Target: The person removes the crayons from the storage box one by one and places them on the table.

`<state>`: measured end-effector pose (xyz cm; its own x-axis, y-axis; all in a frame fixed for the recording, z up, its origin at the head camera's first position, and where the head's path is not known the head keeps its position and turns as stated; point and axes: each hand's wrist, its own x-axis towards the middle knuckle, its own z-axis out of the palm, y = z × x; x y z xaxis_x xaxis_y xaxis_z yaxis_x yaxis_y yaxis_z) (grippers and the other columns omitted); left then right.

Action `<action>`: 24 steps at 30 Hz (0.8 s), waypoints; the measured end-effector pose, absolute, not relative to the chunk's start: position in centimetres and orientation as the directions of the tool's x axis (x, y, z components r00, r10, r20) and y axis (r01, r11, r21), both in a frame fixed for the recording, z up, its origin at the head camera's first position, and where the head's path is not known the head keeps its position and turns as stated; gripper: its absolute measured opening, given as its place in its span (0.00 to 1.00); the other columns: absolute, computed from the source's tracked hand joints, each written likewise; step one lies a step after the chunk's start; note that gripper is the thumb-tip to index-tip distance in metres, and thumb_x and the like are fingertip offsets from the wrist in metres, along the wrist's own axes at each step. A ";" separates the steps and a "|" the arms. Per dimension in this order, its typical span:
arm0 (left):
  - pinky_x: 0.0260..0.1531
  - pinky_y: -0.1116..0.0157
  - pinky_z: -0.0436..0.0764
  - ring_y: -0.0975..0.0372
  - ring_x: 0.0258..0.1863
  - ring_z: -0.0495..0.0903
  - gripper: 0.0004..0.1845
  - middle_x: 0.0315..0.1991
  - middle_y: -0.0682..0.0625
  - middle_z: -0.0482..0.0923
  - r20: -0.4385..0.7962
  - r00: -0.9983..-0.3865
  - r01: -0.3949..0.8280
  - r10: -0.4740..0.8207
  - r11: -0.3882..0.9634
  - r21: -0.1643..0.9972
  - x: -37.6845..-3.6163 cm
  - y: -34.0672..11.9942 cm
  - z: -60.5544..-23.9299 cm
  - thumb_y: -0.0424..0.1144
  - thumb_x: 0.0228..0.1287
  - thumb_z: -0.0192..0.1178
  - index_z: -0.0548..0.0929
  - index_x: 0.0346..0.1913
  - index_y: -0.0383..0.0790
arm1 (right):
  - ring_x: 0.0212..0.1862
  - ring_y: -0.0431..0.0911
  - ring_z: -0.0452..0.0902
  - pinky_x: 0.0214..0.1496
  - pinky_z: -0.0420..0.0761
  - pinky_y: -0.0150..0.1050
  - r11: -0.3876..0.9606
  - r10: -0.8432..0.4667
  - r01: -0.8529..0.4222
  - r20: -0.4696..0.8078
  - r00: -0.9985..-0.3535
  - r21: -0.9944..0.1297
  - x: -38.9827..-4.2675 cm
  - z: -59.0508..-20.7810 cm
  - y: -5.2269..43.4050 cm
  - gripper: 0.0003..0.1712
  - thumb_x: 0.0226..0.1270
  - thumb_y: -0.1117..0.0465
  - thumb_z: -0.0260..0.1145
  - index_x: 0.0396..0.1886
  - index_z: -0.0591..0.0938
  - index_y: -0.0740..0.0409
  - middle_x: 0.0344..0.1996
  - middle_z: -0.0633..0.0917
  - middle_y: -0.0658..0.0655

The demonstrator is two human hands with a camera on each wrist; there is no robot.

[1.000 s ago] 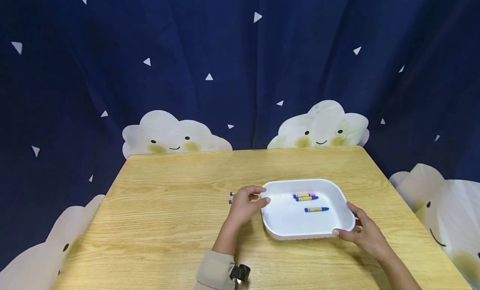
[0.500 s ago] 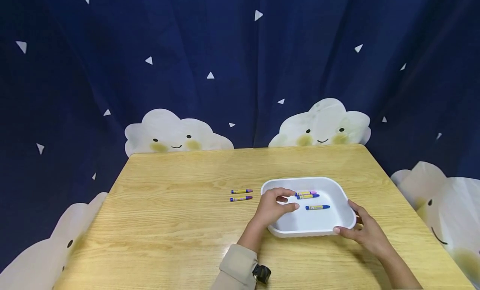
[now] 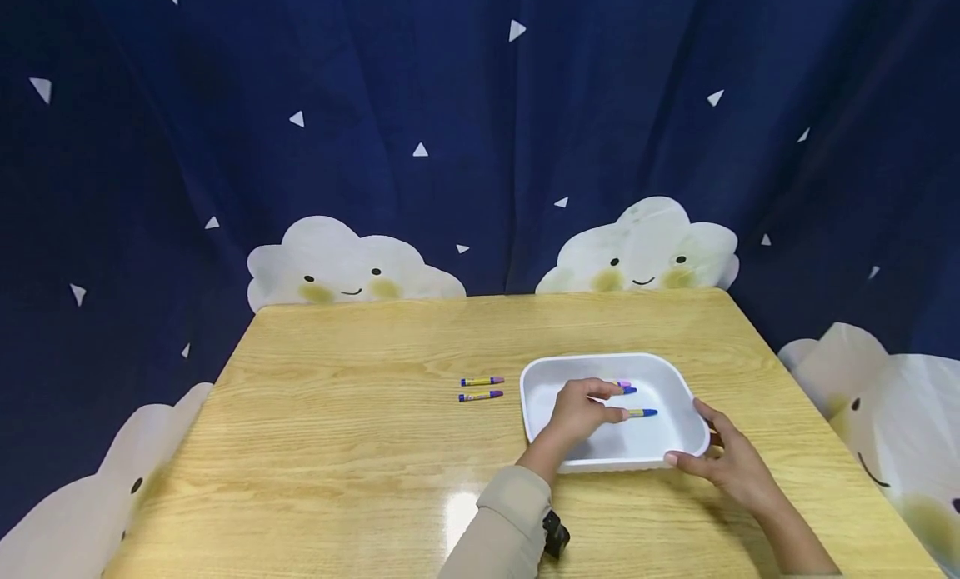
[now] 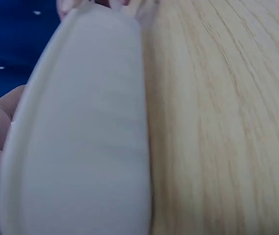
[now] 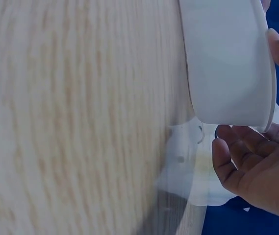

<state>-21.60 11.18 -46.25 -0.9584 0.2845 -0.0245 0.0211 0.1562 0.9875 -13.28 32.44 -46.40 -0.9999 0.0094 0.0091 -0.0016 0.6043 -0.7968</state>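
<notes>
A white plastic tray with raised walls stands toward the right of the table. My left hand reaches inside it, thumb and index finger apart. The thumb is at the rear end of a blue crayon. Near the index fingertip lie another blue crayon and a pink one, both partly covered by the hand. My right hand grips the tray's near right corner, thumb on the rim. In the right wrist view, the fingers curl beside the tray's end wall. The left wrist view mostly shows the tray's outer wall.
Left of the tray, two crayons lie side by side on the wooden table: a mauve one above a purple one. A dark blue curtain with white clouds hangs behind the table.
My left hand has moved right, from the tray's left rim to over the crayons inside. This uncovered the two crayons on the table. The right hand keeps its grip on the tray.
</notes>
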 end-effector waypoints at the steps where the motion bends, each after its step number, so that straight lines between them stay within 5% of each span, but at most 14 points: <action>1: 0.30 0.71 0.73 0.61 0.36 0.78 0.15 0.34 0.48 0.82 -0.038 -0.959 0.013 0.280 0.180 0.984 -21.7 11.5 -46.4 0.31 0.41 0.74 0.87 0.37 0.39 | 0.51 0.63 0.69 0.36 0.77 0.32 0.605 0.011 -0.002 0.011 -1.000 -0.796 -13.3 -46.4 32.4 0.58 0.50 0.56 0.75 0.70 0.49 0.72 0.60 0.63 0.74; 10: 0.31 0.72 0.71 0.68 0.28 0.71 0.17 0.29 0.53 0.78 -0.168 -0.943 -0.031 0.288 0.426 0.904 -22.8 12.8 -47.2 0.33 0.39 0.76 0.88 0.37 0.46 | 0.52 0.64 0.68 0.37 0.76 0.32 0.614 0.009 0.007 -0.002 -1.000 -0.789 -13.4 -46.2 32.4 0.58 0.50 0.54 0.75 0.70 0.49 0.72 0.61 0.61 0.74; 17: 0.40 0.75 0.69 0.67 0.38 0.75 0.14 0.33 0.58 0.81 -0.103 -0.966 0.078 0.239 0.644 0.761 -23.1 13.1 -47.5 0.37 0.34 0.78 0.89 0.31 0.50 | 0.52 0.64 0.68 0.37 0.76 0.31 0.612 0.002 -0.008 0.012 -1.000 -0.791 -13.5 -46.2 32.3 0.58 0.49 0.55 0.75 0.70 0.50 0.72 0.62 0.61 0.74; 24: 0.26 0.71 0.72 0.67 0.28 0.74 0.12 0.24 0.61 0.74 -0.110 -0.989 0.004 0.100 0.757 0.654 -23.1 13.9 -48.1 0.40 0.31 0.79 0.87 0.22 0.57 | 0.52 0.64 0.68 0.37 0.76 0.31 0.610 0.003 -0.005 0.009 -1.000 -0.792 -13.4 -46.3 32.5 0.58 0.50 0.56 0.75 0.70 0.49 0.71 0.62 0.61 0.74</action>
